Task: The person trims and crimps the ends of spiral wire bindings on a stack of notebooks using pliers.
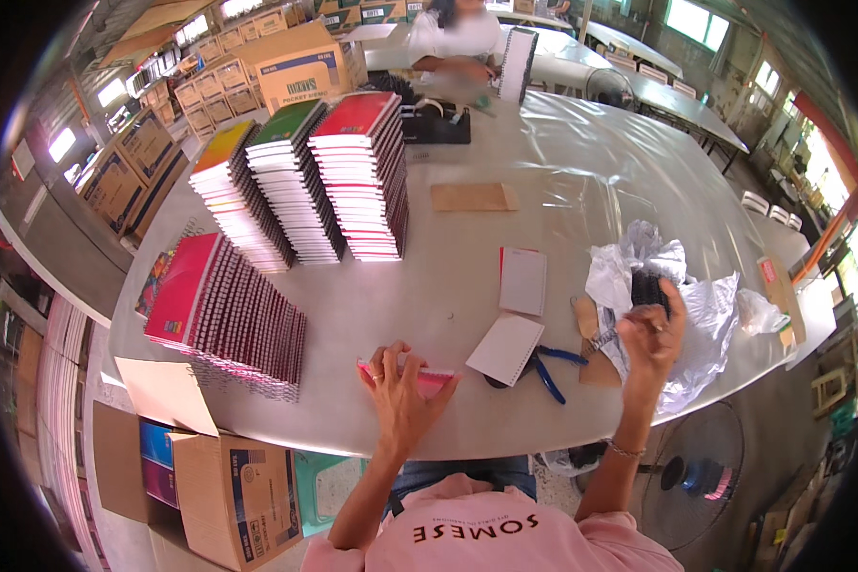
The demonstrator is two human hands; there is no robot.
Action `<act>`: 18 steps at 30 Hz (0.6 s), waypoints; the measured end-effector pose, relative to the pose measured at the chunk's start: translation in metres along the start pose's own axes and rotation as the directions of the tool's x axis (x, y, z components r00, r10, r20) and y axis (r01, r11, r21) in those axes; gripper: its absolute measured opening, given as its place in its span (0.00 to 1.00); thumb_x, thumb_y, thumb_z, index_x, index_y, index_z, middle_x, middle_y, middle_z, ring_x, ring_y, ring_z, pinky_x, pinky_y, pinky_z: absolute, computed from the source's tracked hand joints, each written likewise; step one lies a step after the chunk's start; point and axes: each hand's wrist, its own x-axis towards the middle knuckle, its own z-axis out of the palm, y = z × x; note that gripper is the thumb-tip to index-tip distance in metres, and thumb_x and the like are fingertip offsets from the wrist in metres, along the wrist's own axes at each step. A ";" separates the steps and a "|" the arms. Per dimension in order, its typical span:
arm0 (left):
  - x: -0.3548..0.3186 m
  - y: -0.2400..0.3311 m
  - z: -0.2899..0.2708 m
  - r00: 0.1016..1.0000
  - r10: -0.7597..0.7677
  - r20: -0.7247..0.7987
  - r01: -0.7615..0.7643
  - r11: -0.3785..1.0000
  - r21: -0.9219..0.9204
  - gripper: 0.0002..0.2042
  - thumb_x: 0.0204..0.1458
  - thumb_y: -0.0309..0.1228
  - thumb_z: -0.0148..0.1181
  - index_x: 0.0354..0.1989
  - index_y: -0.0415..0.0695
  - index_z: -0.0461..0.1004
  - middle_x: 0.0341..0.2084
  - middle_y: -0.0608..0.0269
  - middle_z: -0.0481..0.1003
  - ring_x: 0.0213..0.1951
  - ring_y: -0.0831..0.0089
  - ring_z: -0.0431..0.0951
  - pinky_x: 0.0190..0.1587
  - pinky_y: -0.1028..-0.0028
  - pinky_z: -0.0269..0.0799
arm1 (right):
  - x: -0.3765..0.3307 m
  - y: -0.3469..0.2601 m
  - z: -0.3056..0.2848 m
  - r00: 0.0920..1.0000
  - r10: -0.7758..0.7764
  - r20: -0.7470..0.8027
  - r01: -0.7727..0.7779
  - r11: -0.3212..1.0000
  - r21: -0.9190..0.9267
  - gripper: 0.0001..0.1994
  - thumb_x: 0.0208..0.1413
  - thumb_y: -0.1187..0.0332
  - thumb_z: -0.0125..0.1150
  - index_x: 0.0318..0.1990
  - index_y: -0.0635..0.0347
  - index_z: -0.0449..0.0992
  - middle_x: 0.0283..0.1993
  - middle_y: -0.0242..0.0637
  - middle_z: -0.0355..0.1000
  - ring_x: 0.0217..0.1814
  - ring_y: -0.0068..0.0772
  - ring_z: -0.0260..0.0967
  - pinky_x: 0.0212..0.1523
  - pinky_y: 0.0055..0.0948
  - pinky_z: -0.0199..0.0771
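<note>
While a person in a pink shirt leans over a long grey counter (467,248), the left hand (400,396) lies flat on a small pink spiral notebook (427,379) at the counter's near edge, its fingers (383,360) spread apart and pressing down rather than gripping. The right hand (650,334) is raised just right of that notebook, its fingers closed around a thin piece of spiral wire (604,338), with a black bundle of binding coils (650,288) resting on crumpled clear plastic wrap (705,315) just behind it.

Between the two hands lie two white loose notebook blocks (507,348), and blue-handled pliers (551,367) sit just right of the pink notebook. Beyond it, toward the far side, stand three tall stacks of spiral notebooks (305,186) with yellow, green and red covers, and to its left a slanting row of magenta notebooks (229,315). An open cardboard box (229,486) stands on the floor below that row. Another person (453,43) works at the far end.

As a judgement, the pink notebook sits so close to the counter's near edge that a sideways push could slide it off. The pliers also lie near that edge and could be knocked down by the right forearm. The leaning magenta row could topple if bumped.

Open room lies in the middle of the counter, beyond the white blocks; the left side is crowded with stacks.
</note>
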 end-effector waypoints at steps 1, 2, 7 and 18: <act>0.000 -0.002 0.002 1.000 0.001 0.001 -0.001 1.000 -0.007 0.23 0.35 0.45 0.76 0.34 0.47 0.72 0.48 0.58 0.66 0.54 0.53 0.63 0.57 0.43 0.52 | -0.003 0.005 0.009 0.999 0.007 0.044 -0.007 1.000 -0.008 0.34 0.46 0.81 0.68 0.63 0.59 0.62 0.34 0.28 0.68 0.40 0.21 0.69 0.47 0.23 0.72; 0.000 -0.003 0.003 1.000 0.002 0.002 -0.002 1.000 -0.015 0.23 0.35 0.45 0.76 0.35 0.48 0.72 0.49 0.60 0.66 0.54 0.54 0.63 0.57 0.41 0.51 | -0.012 0.006 0.021 0.991 0.111 0.075 -0.113 0.993 0.019 0.33 0.46 0.81 0.69 0.62 0.59 0.64 0.35 0.28 0.70 0.40 0.22 0.70 0.47 0.24 0.72; 0.000 -0.006 0.005 1.000 0.008 -0.023 -0.008 1.000 -0.014 0.22 0.33 0.44 0.76 0.33 0.49 0.72 0.46 0.64 0.68 0.54 0.55 0.63 0.55 0.44 0.53 | -0.045 0.029 0.063 0.759 0.293 0.581 -0.150 0.948 -0.282 0.09 0.56 0.73 0.62 0.45 0.61 0.78 0.36 0.31 0.74 0.40 0.27 0.74 0.42 0.25 0.72; 0.004 -0.003 0.001 0.999 0.039 -0.026 -0.039 0.999 -0.010 0.20 0.33 0.39 0.76 0.32 0.48 0.71 0.40 0.64 0.69 0.50 0.56 0.64 0.54 0.53 0.55 | -0.068 0.035 0.082 0.694 0.235 0.680 0.159 0.872 -0.463 0.08 0.57 0.73 0.59 0.44 0.56 0.78 0.34 0.37 0.74 0.37 0.39 0.70 0.48 0.36 0.62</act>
